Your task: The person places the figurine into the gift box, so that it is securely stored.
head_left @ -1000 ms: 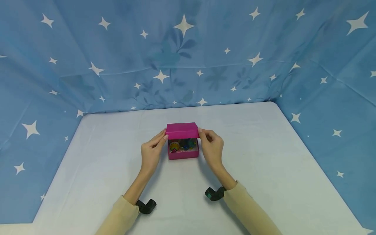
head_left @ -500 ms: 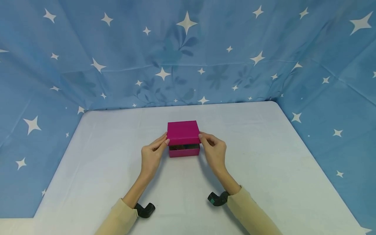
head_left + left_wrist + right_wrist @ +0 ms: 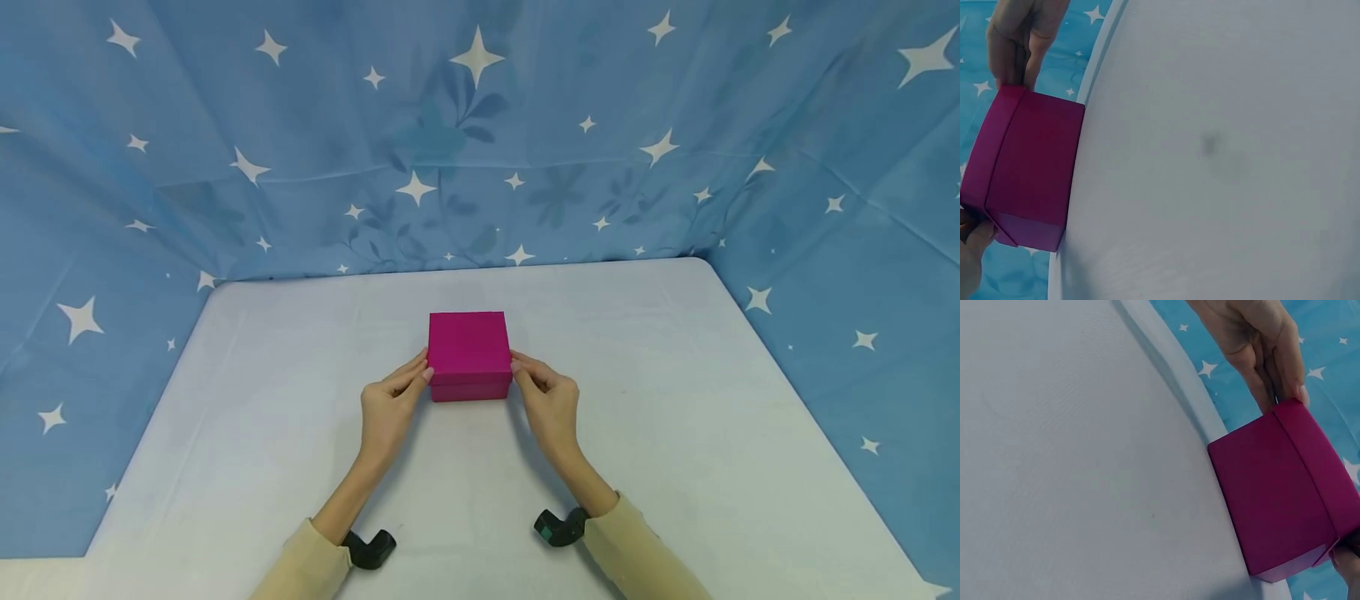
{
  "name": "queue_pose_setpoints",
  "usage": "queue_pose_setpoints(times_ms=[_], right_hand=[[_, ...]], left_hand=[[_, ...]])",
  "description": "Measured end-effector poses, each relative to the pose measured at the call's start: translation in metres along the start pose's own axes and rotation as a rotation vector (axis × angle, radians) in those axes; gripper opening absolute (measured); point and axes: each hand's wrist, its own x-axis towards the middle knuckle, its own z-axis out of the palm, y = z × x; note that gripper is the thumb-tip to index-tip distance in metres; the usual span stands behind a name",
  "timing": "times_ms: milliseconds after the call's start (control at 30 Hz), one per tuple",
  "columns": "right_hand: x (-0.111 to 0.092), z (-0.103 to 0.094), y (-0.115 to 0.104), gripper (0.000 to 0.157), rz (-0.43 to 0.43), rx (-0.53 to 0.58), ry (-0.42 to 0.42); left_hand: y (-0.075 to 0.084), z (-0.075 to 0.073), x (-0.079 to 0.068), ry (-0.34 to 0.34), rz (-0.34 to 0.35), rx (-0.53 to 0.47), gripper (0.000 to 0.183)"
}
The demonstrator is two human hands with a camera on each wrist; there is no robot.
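Observation:
A magenta box stands near the middle of the white table, its lid sitting level over the base. A strip of the base shows below the lid's front edge in the head view, and the inside is hidden. My left hand pinches the lid's left front corner between thumb and fingers. On the opposite side, my right hand pinches the right front corner the same way. Both wrist views show the lid meeting the base along an even line.
White cloth covers the table on all sides of the box. Behind it and along both sides hangs a blue curtain with white stars. Black wrist devices sit at the beige sleeves.
Both hands have lowered the front of the tilted lid onto the base. The small colourful things seen inside the box one second ago are now covered.

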Motion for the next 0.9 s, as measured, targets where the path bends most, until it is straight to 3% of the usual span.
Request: queue_pose_setpoints(times_ms=[300,433,633,900], right_hand=[[-0.001,-0.002,0.024,0.015,0.018,0.026,-0.021],[-0.001,0.0,0.012,0.016,0.046,-0.038,-0.023],[0.002,-0.001,0.028,0.015,0.033,-0.079,-0.036],[0.007,-0.007,0.024,0.015,-0.02,-0.19,-0.101]], left_hand=[[-0.002,-0.001,-0.008,-0.016,0.011,0.007,0.027],[-0.002,0.0,-0.008,-0.01,0.003,0.032,0.027],[-0.004,0.002,-0.009,-0.005,0.006,0.081,0.025],[0.001,0.002,-0.008,-0.009,0.077,0.169,0.023]])
